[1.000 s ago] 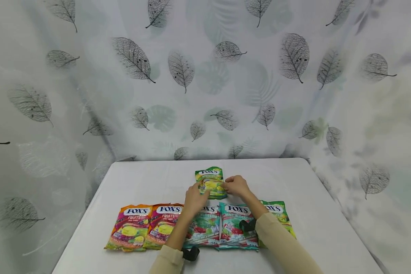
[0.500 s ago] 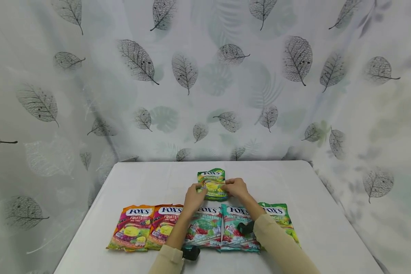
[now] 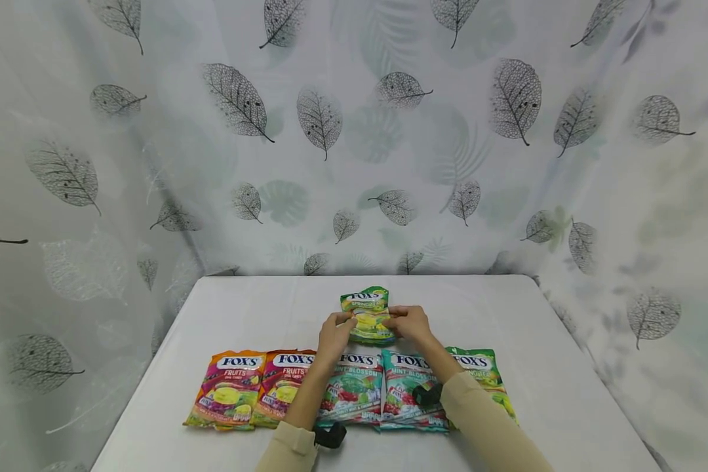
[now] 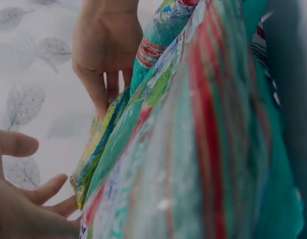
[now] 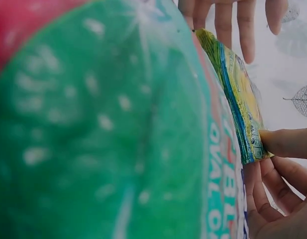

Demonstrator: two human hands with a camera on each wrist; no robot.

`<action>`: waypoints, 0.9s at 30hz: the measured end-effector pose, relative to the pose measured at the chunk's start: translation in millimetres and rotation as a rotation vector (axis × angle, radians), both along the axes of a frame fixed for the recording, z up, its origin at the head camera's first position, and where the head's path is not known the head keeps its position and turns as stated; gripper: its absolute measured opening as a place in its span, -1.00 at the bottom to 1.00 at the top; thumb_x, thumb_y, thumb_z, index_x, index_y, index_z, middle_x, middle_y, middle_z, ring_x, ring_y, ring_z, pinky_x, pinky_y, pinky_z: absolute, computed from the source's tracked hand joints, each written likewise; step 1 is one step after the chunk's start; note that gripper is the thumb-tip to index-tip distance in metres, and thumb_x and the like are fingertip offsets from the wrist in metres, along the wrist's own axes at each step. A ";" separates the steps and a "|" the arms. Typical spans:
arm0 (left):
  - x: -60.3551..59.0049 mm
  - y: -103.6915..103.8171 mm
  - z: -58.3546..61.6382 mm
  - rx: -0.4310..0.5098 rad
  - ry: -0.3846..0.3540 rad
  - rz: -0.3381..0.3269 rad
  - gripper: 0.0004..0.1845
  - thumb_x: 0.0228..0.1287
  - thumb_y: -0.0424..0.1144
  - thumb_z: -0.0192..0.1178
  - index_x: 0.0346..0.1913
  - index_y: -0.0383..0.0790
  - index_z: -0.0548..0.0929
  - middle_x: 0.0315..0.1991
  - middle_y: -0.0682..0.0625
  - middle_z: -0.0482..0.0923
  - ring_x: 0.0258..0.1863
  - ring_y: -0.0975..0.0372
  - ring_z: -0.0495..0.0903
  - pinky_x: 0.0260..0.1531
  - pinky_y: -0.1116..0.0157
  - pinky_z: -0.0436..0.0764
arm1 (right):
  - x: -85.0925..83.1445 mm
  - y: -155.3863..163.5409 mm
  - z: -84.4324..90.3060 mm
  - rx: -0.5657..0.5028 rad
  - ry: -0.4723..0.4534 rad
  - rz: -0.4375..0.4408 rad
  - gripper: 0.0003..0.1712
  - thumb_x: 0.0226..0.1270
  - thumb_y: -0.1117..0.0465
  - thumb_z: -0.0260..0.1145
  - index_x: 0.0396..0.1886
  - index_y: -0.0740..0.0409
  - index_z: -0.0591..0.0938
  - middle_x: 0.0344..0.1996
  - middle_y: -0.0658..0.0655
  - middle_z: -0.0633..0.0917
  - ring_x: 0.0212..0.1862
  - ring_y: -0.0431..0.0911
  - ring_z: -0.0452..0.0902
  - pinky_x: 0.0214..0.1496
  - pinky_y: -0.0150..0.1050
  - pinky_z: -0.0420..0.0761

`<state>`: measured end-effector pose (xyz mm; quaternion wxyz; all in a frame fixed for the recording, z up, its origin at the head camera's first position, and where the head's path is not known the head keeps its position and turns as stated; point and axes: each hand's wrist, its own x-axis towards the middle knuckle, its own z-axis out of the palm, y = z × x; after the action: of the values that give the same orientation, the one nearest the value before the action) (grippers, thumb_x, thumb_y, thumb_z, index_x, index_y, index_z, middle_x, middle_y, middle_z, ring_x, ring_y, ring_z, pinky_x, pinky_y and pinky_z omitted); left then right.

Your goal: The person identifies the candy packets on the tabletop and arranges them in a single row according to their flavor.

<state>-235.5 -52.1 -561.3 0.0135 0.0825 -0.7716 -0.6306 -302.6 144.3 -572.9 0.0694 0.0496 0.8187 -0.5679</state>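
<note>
1. A green candy bag [image 3: 368, 315] is held at the middle of the tabletop [image 3: 248, 314], behind a row of five bags.
2. Its left edge is met by the left hand [image 3: 334, 337], whose fingers look loosely spread in the wrist view; a firm grip cannot be told.
3. Its right edge is pinched by the right hand [image 3: 410, 324], thumb over curled fingers.
4. In the row, two fruit bags [image 3: 254, 388] lie at the left, two mint bags [image 3: 383, 390] under the forearms, and a green bag [image 3: 484, 373] at the right.

the green and yellow candy bag [image 3: 367, 314] is a small glossy packet with white "fox's" letters at its top. it is tilted up from the table [image 3: 242, 308], its lower corners held on both sides.
</note>
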 end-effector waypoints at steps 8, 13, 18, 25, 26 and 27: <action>2.5 3.4 3.9 -0.029 0.041 0.017 -0.59 0.56 -0.06 0.14 0.25 -0.26 0.61 0.34 -0.25 0.50 0.30 -0.18 0.49 0.24 -0.23 0.47 | 2.2 0.7 -1.7 -0.016 0.034 -0.007 -0.52 0.26 0.27 0.54 0.18 0.28 0.73 -0.02 0.24 0.75 -0.12 0.00 0.69 -0.25 -0.22 0.70; 6.1 7.0 10.3 -0.040 0.058 0.000 -0.59 0.57 -0.06 0.12 0.27 -0.24 0.60 0.36 -0.23 0.50 0.32 -0.19 0.48 0.21 -0.21 0.51 | 4.2 4.6 -1.8 -0.041 0.037 -0.015 -0.53 0.28 0.27 0.53 0.18 0.27 0.73 -0.08 0.20 0.74 -0.11 -0.01 0.69 -0.16 -0.19 0.74; 8.5 12.9 16.2 -0.046 0.072 -0.014 -0.59 0.58 -0.07 0.11 0.28 -0.24 0.59 0.37 -0.21 0.49 0.31 -0.19 0.48 0.18 -0.20 0.54 | 8.1 11.8 4.2 -0.053 0.052 -0.018 -0.53 0.27 0.27 0.53 0.17 0.26 0.74 -0.10 0.20 0.73 -0.09 0.02 0.70 -0.11 -0.14 0.76; 12.9 20.8 22.0 -0.045 0.091 -0.012 -0.62 0.57 -0.06 0.14 0.25 -0.19 0.63 0.38 -0.17 0.50 0.25 -0.11 0.54 0.07 -0.14 0.59 | 14.7 19.0 14.0 -0.057 0.062 -0.023 -0.53 0.29 0.27 0.51 0.19 0.27 0.72 -0.06 0.23 0.71 -0.06 0.04 0.69 -0.05 -0.10 0.75; 13.1 21.7 22.3 -0.046 0.096 -0.012 -0.62 0.57 -0.07 0.14 0.25 -0.19 0.63 0.37 -0.17 0.51 0.22 -0.10 0.56 0.04 -0.12 0.60 | 15.4 20.0 14.6 -0.060 0.064 -0.024 -0.53 0.29 0.26 0.50 0.19 0.27 0.72 -0.05 0.24 0.71 -0.06 0.04 0.69 -0.04 -0.10 0.75; 13.7 22.6 23.0 -0.050 0.101 -0.012 -0.63 0.57 -0.07 0.14 0.25 -0.19 0.63 0.37 -0.17 0.51 0.20 -0.09 0.57 0.03 -0.11 0.61 | 16.6 21.2 15.1 -0.060 0.067 -0.025 -0.53 0.30 0.26 0.50 0.20 0.27 0.72 -0.05 0.23 0.70 -0.06 0.05 0.69 -0.03 -0.10 0.75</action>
<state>-221.7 -29.5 -538.4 0.0509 0.0457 -0.7860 -0.6144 -286.0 165.5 -557.8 0.0365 0.0385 0.8024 -0.5944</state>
